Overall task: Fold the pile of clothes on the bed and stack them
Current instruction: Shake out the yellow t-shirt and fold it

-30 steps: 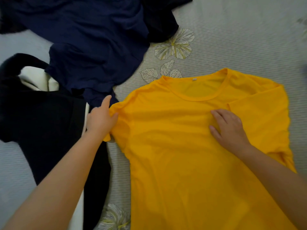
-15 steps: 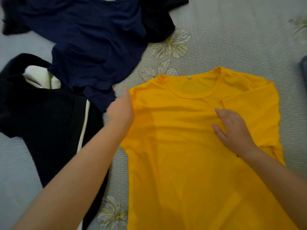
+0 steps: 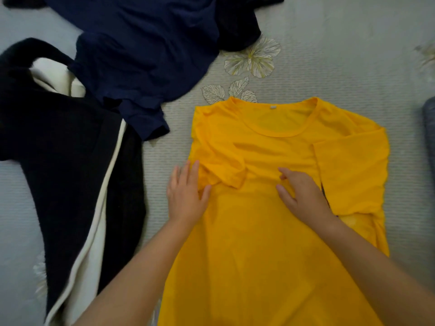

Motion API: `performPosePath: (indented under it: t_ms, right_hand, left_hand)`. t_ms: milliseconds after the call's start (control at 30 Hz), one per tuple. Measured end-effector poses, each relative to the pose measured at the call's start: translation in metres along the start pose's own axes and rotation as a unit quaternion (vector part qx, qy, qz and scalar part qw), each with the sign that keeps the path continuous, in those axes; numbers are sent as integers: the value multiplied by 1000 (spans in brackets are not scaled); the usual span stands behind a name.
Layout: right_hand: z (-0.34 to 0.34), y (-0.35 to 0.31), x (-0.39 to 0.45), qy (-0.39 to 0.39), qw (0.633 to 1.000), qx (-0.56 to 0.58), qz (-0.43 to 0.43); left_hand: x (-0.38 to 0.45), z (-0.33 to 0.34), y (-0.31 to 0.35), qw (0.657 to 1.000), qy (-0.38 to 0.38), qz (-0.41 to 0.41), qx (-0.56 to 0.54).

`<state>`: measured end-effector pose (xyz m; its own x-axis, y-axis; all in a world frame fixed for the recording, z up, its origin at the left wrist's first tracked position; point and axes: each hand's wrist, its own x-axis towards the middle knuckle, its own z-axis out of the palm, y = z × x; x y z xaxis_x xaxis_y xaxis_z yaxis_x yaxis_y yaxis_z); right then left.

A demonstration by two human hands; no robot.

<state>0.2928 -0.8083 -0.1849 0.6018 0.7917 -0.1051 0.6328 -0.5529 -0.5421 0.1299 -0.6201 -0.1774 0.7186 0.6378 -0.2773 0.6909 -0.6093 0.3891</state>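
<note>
A yellow T-shirt (image 3: 263, 243) lies flat on the bed, neck away from me. Both its sleeves are folded inward over the chest. My left hand (image 3: 186, 194) rests flat at the shirt's left edge, fingers spread, just below the folded left sleeve (image 3: 223, 170). My right hand (image 3: 301, 191) presses flat on the chest, beside the folded right sleeve (image 3: 350, 170). A navy garment (image 3: 141, 55) lies crumpled at the upper left. A black garment with a white stripe (image 3: 70, 161) lies at the left.
The bed sheet (image 3: 341, 55) is grey with leaf and flower prints. A bluish-grey cloth (image 3: 429, 128) shows at the right edge. Bare sheet lies beyond the shirt and to its right.
My left hand has folded the shirt's left sleeve inward over the chest, let it go and moved down to the shirt's left edge. My right hand has stayed on the chest.
</note>
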Motion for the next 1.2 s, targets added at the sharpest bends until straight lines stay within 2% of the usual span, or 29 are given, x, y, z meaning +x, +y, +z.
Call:
performPosePath:
  t_ms: [67,167,233,300,400,500,600,667,767,833,933,1000,1133,1200]
  right_hand:
    - [13,-24,28,-14,1000,24,15]
    - [30,-55,74,-18,995,53,81]
    - [40,-71,91,-37,996,-9,82]
    - [49,-80,91,-62,994,-77,46]
    - [59,-77,78,-103,989,-93,-46]
    - [52,-60,73,-55,987,-53,-143]
    - [25,-51,66,-24,986,-17,-167]
    - [9,-44,55,-10,979,-23,-202]
    - [1,-29,33,-63,958,-101,-259]
    - [3,-18,21,-110,944,-169,-262]
    - [3,-7,18,-160,940,-198,-228]
    - [1,-6,21,-185,937,-210,-211]
    - [-9,-6,23,-217,920,-238,-225]
    - [-14,-11,27,-192,927,-224,-231]
  left_hand:
    - [-5,9,-21,999,-9,37,33]
    - [-5,19,-45,993,56,100,16]
    - [-1,20,-56,987,86,132,-36]
    - [4,21,-64,979,108,144,-91]
    - [3,18,-69,968,139,158,-135]
    - [3,15,-70,953,146,222,-144]
    - [6,18,-69,931,157,305,-120]
    - [3,22,-73,927,145,329,-104]
    - [-8,21,-76,945,102,303,-70]
    - [-9,20,-68,955,83,282,-26]
    - [0,22,-50,958,59,279,-14]
    - [4,23,-41,944,32,327,-4]
    - [-11,24,-44,877,-19,478,39]
    - [-22,21,-56,872,-4,489,31]
